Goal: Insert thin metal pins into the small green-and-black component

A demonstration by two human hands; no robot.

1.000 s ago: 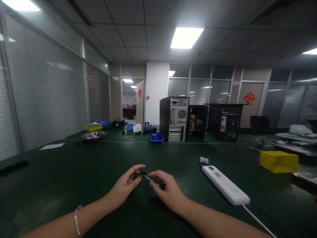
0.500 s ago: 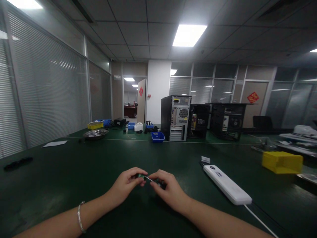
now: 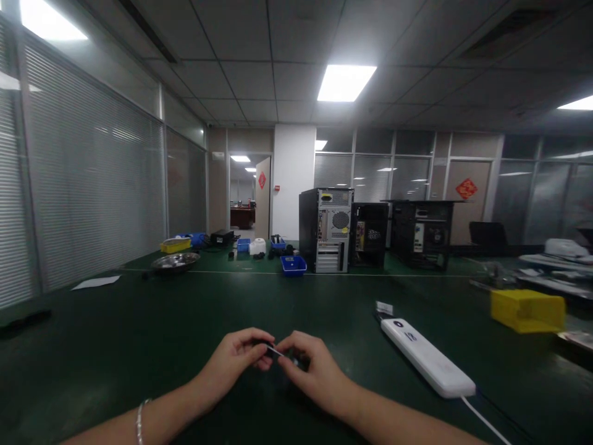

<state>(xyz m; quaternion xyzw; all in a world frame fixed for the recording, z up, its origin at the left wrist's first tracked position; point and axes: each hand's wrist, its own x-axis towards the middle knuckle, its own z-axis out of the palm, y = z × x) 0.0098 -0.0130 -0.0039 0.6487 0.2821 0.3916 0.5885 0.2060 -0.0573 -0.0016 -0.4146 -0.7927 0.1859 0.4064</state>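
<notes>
Above the green table (image 3: 139, 346), left hand (image 3: 234, 364) pinches a small part (image 3: 265, 345); right hand (image 3: 312, 371) grips a thin tool (image 3: 277, 352) against it. Fitting underway; next demands steady alignment.

Big dark green bench (image 3: 139, 334) here with a white power strip (image 3: 427, 357) near the front right, a yellow bin (image 3: 527, 310) further right, a metal dish (image 3: 175, 262) and sheet of paper (image 3: 96, 282) off left, plus a blue tray (image 3: 293, 264) beside some PC towers (image 3: 327, 230) at the back.
</notes>
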